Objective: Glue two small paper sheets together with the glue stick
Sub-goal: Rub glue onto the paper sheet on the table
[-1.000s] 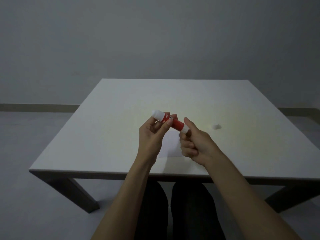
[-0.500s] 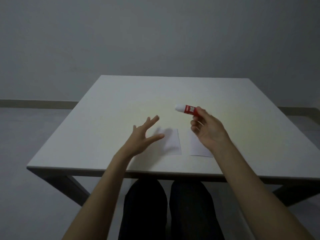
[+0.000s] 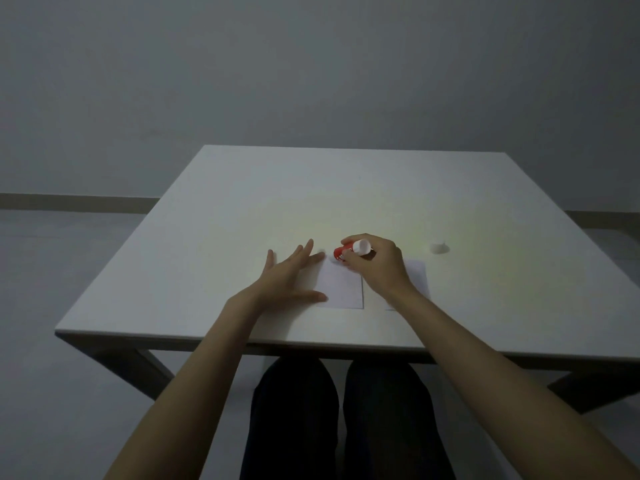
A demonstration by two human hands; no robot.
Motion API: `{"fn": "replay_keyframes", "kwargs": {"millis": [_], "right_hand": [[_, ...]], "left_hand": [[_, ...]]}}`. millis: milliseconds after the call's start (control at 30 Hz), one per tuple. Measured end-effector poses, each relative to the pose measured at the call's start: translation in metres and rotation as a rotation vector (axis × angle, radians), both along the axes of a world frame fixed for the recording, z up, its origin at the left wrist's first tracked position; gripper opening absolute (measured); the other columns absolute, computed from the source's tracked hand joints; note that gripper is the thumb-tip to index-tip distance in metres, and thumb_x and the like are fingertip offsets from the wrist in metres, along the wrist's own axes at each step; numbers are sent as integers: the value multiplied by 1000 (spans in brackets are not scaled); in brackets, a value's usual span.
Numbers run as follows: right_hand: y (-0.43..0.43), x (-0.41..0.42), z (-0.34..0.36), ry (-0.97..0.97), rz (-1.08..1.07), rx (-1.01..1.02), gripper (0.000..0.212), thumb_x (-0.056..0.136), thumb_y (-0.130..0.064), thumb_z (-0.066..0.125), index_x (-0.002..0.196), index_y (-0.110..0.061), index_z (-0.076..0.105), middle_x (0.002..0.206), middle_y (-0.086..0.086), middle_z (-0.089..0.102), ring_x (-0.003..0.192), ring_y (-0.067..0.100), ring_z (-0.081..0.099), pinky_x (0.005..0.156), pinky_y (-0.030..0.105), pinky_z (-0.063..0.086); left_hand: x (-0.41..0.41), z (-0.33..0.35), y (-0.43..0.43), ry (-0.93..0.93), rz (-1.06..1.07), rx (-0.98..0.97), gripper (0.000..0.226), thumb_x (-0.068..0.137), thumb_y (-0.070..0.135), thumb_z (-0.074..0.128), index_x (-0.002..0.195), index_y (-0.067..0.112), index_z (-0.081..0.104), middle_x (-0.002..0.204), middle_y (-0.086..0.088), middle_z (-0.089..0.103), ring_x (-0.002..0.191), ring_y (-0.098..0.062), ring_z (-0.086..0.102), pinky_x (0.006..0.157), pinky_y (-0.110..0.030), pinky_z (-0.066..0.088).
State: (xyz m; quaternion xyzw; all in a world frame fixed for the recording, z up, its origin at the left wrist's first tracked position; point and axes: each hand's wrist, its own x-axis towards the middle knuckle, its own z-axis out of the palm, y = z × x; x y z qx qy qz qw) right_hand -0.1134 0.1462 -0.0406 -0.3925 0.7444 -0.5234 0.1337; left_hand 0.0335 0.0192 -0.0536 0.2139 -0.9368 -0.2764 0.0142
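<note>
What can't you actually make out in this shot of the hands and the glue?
All in the head view:
- Tip of the glue stick: hidden by the right hand, so contact with the left sheet is unclear.
- Right sheet: largely covered by that hand and wrist.
- Left sheet's left edge: under the left hand.
- Label print: too small.
- Cap: blurred.

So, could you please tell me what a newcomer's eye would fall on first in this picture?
The red glue stick stands out most, the one bright colour in a dim grey scene, gripped in the right hand over the top of the left paper sheet near the table's middle. Next is the left hand, spread flat at that sheet's left edge. A small white cap lies alone to the right.
</note>
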Motion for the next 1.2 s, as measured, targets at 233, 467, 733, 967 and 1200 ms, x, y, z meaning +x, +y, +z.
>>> {"fn": "replay_keyframes", "kwargs": {"millis": [233, 467, 733, 967, 1200], "right_hand": [[15, 11, -1, 28, 240, 8, 11, 78, -15, 71, 88, -11, 73, 87, 4, 76, 78, 15, 70, 72, 18, 55], [2, -16, 5, -134, 39, -32, 11, 81, -6, 68, 91, -2, 71, 86, 15, 73, 75, 28, 70, 76, 45, 59], [23, -2, 1, -88, 318, 20, 11, 78, -18, 70, 88, -15, 73, 84, 1, 75, 79, 16, 72, 70, 24, 59], [32, -5, 3, 48, 243, 30, 15, 77, -19, 71, 90, -12, 73, 88, 1, 74, 82, 11, 69, 75, 26, 56], [38, -20, 4, -76, 128, -33, 11, 81, -8, 67, 91, -5, 71, 85, 9, 73, 77, 18, 70, 66, 22, 57]], "left_hand": [[1, -7, -1, 38, -8, -28, 94, 83, 52, 59, 150, 22, 0, 160, 7, 17, 148, -13, 5, 116, -53, -14], [0, -7, -2, 39, -3, -17, 95, 82, 50, 61, 150, 21, 1, 159, 10, 18, 148, -11, 4, 116, -53, -12], [-1, -6, -1, 30, 7, -21, 90, 82, 49, 62, 150, 25, 7, 160, 7, 15, 148, -11, 3, 116, -51, -15], [0, -5, 0, 11, 6, -22, 86, 83, 49, 61, 149, 26, 11, 160, 5, 11, 148, -12, 1, 115, -49, -16], [-1, -5, 0, -5, 6, -31, 86, 83, 50, 60, 150, 26, 11, 160, 4, 12, 148, -12, 0, 114, -49, -17]]}}
